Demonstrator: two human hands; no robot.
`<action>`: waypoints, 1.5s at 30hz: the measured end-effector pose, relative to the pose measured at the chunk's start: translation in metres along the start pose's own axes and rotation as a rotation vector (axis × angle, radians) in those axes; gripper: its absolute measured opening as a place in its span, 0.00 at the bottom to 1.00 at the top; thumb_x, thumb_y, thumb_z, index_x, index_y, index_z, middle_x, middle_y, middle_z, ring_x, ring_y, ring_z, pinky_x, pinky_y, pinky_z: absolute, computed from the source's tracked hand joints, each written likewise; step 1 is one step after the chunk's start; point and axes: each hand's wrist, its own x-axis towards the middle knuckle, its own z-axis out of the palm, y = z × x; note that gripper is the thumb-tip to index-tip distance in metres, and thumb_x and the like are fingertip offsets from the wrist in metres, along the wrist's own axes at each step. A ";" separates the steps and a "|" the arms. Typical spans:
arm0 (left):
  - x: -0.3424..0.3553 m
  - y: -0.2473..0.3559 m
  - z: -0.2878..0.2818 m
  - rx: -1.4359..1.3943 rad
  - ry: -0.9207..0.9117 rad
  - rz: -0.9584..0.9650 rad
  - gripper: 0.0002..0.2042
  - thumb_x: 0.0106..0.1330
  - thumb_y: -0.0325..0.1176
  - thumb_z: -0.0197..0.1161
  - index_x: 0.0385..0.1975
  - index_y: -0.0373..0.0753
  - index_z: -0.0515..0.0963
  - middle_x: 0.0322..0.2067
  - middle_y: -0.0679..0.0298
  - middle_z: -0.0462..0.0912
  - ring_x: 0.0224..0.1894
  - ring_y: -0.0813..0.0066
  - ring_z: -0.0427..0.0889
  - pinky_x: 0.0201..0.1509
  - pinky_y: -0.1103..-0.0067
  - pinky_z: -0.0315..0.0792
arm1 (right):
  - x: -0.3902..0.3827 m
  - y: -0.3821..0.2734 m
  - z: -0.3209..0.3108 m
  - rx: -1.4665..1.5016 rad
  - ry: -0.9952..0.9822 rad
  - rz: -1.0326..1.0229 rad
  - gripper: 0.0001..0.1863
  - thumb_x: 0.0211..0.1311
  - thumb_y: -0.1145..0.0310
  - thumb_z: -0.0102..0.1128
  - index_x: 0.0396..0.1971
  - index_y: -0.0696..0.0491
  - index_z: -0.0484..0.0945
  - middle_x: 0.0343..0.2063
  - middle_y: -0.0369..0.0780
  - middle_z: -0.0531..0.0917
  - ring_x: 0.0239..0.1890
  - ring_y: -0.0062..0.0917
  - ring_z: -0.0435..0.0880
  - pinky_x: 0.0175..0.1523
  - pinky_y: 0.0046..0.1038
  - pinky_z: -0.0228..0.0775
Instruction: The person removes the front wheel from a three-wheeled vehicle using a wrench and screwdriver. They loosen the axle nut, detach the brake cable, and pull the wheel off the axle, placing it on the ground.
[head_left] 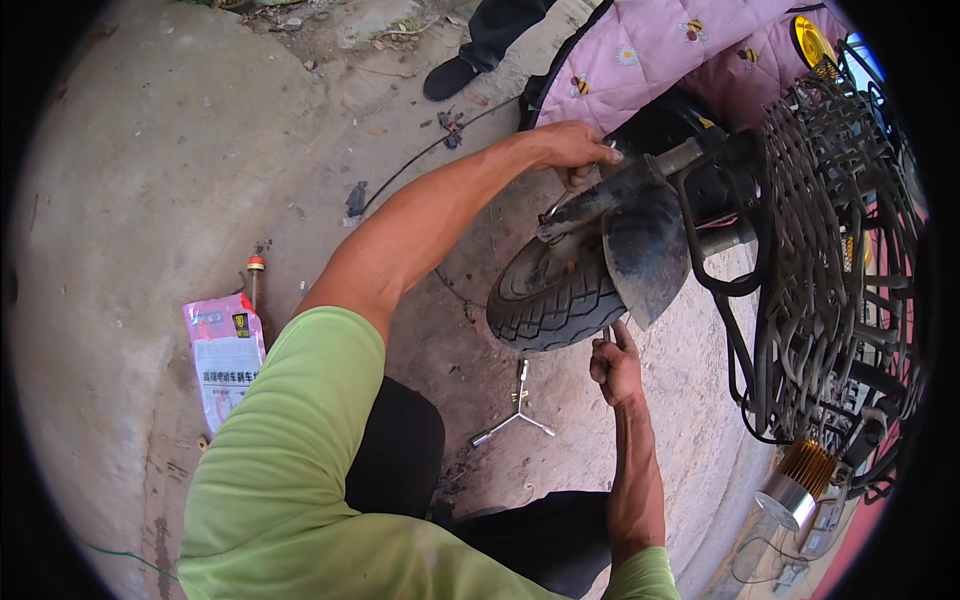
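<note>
In front of me a scooter's front wheel [556, 316] with a black treaded tyre is turned sideways under a dirty dark mudguard [646, 262]. My left hand [574, 152] is closed at the far side of the wheel, close to the fork leg [610, 198]; what its fingers grip is mostly hidden. Below the mudguard's near edge, my right hand [616, 368] has its fingers curled. A thin metallic piece shows by its fingertips, too small to name. On the ground just nearer than the tyre lies a silver Y-shaped socket wrench [520, 412].
A black woven basket [830, 240] and a gold-and-silver lamp [792, 490] stick out at right. A pink quilted cover [640, 60] hangs at the top beside another person's dark shoe [452, 78]. A pink-and-white packet [222, 350] and a red-capped tube [256, 280] lie left. Black cable [408, 166] trails across the ground.
</note>
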 end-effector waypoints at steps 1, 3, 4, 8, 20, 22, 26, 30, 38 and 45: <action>0.005 -0.004 -0.001 0.037 0.030 -0.024 0.21 0.72 0.49 0.61 0.36 0.31 0.79 0.16 0.67 0.70 0.18 0.76 0.75 0.24 0.75 0.77 | 0.002 0.000 0.001 0.005 -0.011 -0.004 0.40 0.59 0.80 0.53 0.74 0.58 0.53 0.20 0.32 0.69 0.14 0.14 0.61 0.17 0.19 0.50; 0.012 -0.011 -0.002 0.109 0.082 -0.071 0.22 0.72 0.50 0.61 0.37 0.31 0.79 0.16 0.67 0.70 0.16 0.76 0.74 0.23 0.74 0.76 | 0.003 0.000 0.001 0.017 -0.018 -0.006 0.39 0.59 0.80 0.53 0.73 0.58 0.55 0.20 0.32 0.69 0.14 0.14 0.61 0.17 0.19 0.50; 0.013 -0.014 -0.002 0.114 0.083 -0.051 0.22 0.72 0.50 0.61 0.37 0.31 0.79 0.16 0.67 0.69 0.16 0.76 0.74 0.22 0.74 0.76 | 0.002 0.000 0.002 0.024 -0.016 -0.005 0.38 0.59 0.80 0.52 0.73 0.58 0.56 0.20 0.32 0.69 0.14 0.14 0.60 0.17 0.19 0.50; 0.016 -0.025 -0.001 0.058 0.064 -0.021 0.21 0.71 0.50 0.62 0.37 0.32 0.79 0.15 0.68 0.67 0.15 0.76 0.72 0.21 0.73 0.75 | 0.001 0.000 0.002 -0.018 0.027 0.006 0.36 0.59 0.80 0.52 0.70 0.57 0.60 0.19 0.31 0.69 0.13 0.14 0.59 0.17 0.19 0.49; 0.043 -0.103 -0.005 -0.004 0.222 -0.348 0.16 0.66 0.42 0.65 0.37 0.32 0.77 0.24 0.62 0.75 0.20 0.71 0.76 0.25 0.70 0.77 | 0.005 0.014 0.005 -0.030 0.036 -0.053 0.34 0.60 0.77 0.53 0.70 0.57 0.62 0.18 0.29 0.66 0.12 0.14 0.59 0.16 0.20 0.49; 0.032 -0.121 0.009 -0.136 0.310 -0.310 0.16 0.66 0.39 0.63 0.45 0.33 0.75 0.30 0.61 0.79 0.24 0.69 0.79 0.26 0.70 0.78 | 0.002 0.015 0.001 -0.020 0.042 -0.047 0.34 0.60 0.77 0.53 0.70 0.57 0.62 0.18 0.30 0.66 0.12 0.14 0.59 0.16 0.20 0.49; 0.012 -0.168 0.020 -0.209 0.389 -0.388 0.18 0.67 0.38 0.60 0.51 0.33 0.73 0.36 0.59 0.80 0.29 0.67 0.80 0.26 0.70 0.77 | 0.001 0.009 0.006 -0.025 0.042 -0.070 0.33 0.61 0.77 0.52 0.69 0.57 0.63 0.18 0.30 0.67 0.13 0.14 0.60 0.16 0.20 0.49; -0.031 -0.215 0.019 -0.162 0.395 -0.463 0.18 0.71 0.46 0.53 0.37 0.34 0.80 0.29 0.60 0.80 0.29 0.68 0.78 0.31 0.70 0.75 | 0.009 0.011 0.008 -0.009 0.036 -0.081 0.33 0.60 0.78 0.51 0.69 0.56 0.63 0.19 0.31 0.68 0.13 0.14 0.60 0.16 0.20 0.49; -0.213 -0.126 0.079 0.271 0.393 0.160 0.22 0.74 0.43 0.55 0.62 0.37 0.71 0.29 0.57 0.81 0.31 0.68 0.79 0.38 0.71 0.73 | 0.003 0.019 0.013 -0.080 0.056 -0.110 0.32 0.63 0.78 0.50 0.70 0.53 0.62 0.15 0.29 0.65 0.10 0.13 0.57 0.15 0.20 0.47; -0.099 0.006 0.032 0.290 0.034 0.248 0.21 0.71 0.40 0.60 0.59 0.35 0.73 0.38 0.48 0.84 0.36 0.66 0.83 0.43 0.71 0.76 | -0.002 0.020 0.004 -0.108 0.068 -0.108 0.34 0.63 0.79 0.50 0.71 0.53 0.59 0.16 0.29 0.66 0.10 0.13 0.58 0.14 0.21 0.47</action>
